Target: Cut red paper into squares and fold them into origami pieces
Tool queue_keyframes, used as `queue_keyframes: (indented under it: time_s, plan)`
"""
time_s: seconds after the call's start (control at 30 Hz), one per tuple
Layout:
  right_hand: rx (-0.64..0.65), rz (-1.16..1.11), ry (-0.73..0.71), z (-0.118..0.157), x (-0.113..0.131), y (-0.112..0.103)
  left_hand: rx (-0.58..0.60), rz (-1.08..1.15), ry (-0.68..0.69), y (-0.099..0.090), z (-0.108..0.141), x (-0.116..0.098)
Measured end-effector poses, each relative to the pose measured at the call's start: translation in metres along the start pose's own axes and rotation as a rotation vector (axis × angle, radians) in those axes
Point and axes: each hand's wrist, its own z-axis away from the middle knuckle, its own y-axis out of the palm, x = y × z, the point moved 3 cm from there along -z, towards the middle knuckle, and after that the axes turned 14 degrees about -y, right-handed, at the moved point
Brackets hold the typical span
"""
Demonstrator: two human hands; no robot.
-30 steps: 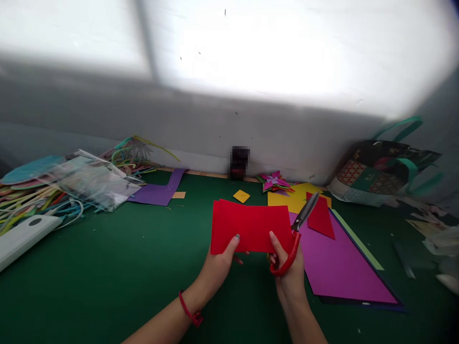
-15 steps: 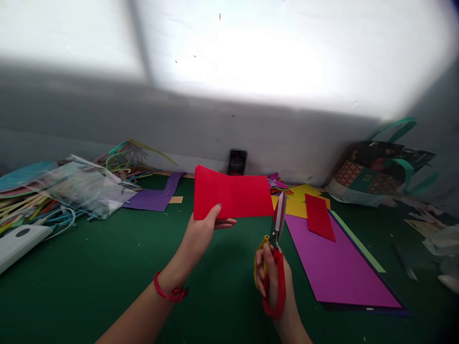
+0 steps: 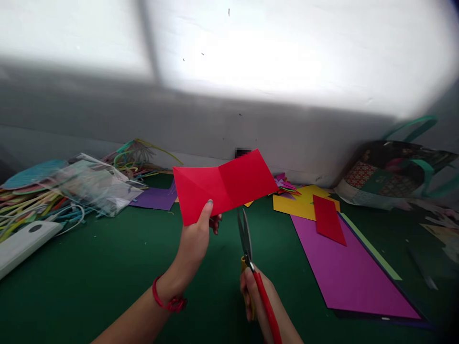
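My left hand (image 3: 196,234) pinches the lower left part of a creased sheet of red paper (image 3: 201,186), thumb on the front and fingers behind. A fold line runs down the paper's middle, and its right half angles upward. My right hand (image 3: 260,291) is wrapped around scissors (image 3: 245,239) with one red and one yellow handle. Their blades point up, slightly parted, just below the paper's lower edge and apart from it as far as I can see.
At right lie purple paper (image 3: 358,272), a red strip (image 3: 328,220) and yellow paper (image 3: 292,205). A patterned bag (image 3: 380,181) stands behind them. At left are a clear plastic bag (image 3: 103,186), pipe cleaners (image 3: 32,205), a white device (image 3: 30,243) and more purple paper (image 3: 152,198).
The red paper has turned and opened along its fold, its right end rising. My right hand has brought the scissors left and down beneath the paper, and the blades now show a gap.
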Motion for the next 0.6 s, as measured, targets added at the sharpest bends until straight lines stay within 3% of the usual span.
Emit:
queue_keyframes:
  time_s: [0.3, 0.6]
  plan:
    - [-0.056, 0.101, 0.055, -0.006, -0.008, -0.002, 0.138, -0.203, -0.064, 0.017, 0.018, 0.003]
    - [-0.077, 0.049, 0.072, -0.008, -0.01, -0.006, 0.133, -0.236, -0.088, 0.023, 0.025, 0.005]
